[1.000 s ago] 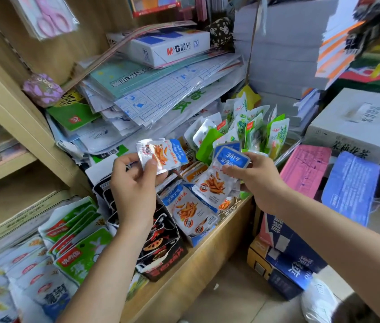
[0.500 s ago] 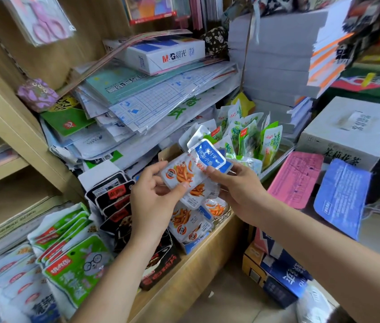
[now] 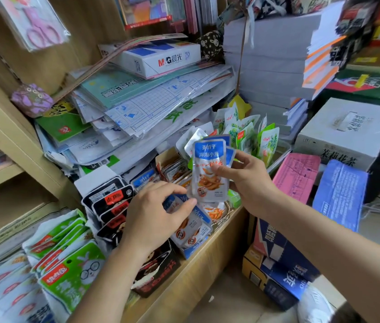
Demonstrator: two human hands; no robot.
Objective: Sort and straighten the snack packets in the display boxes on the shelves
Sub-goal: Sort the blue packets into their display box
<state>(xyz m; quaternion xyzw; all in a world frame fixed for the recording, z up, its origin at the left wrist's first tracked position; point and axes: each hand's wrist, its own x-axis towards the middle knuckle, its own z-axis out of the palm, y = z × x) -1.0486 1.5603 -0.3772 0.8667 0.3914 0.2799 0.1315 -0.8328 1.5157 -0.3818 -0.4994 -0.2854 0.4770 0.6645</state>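
Note:
My right hand (image 3: pixel 248 183) holds a small stack of blue-and-silver fish snack packets (image 3: pixel 209 170) upright above the shelf. Below it stands a blue display box (image 3: pixel 195 251) with more of the same packets lying askew. My left hand (image 3: pixel 154 213) reaches down into that box, thumb and forefinger pinching a blue packet (image 3: pixel 172 203). To the left, a black display box (image 3: pixel 158 275) holds black-and-red packets (image 3: pixel 111 199). Green packets (image 3: pixel 266 142) stand behind my right hand in a clear tub. Green-and-white packets (image 3: pixel 72 273) lie at the lower left.
Piled stationery sheets (image 3: pixel 142 106) and an M&G paper box (image 3: pixel 161 60) overhang the snack boxes. A white carton (image 3: pixel 347 134), a pink pack (image 3: pixel 297 176) and a blue pack (image 3: pixel 340 194) sit to the right. Cartons (image 3: pixel 277 273) stand on the floor below the shelf edge (image 3: pixel 196 283).
Both hands held packets together half a second ago. My left hand has dropped to the blue box, while my right hand has turned the stack upright.

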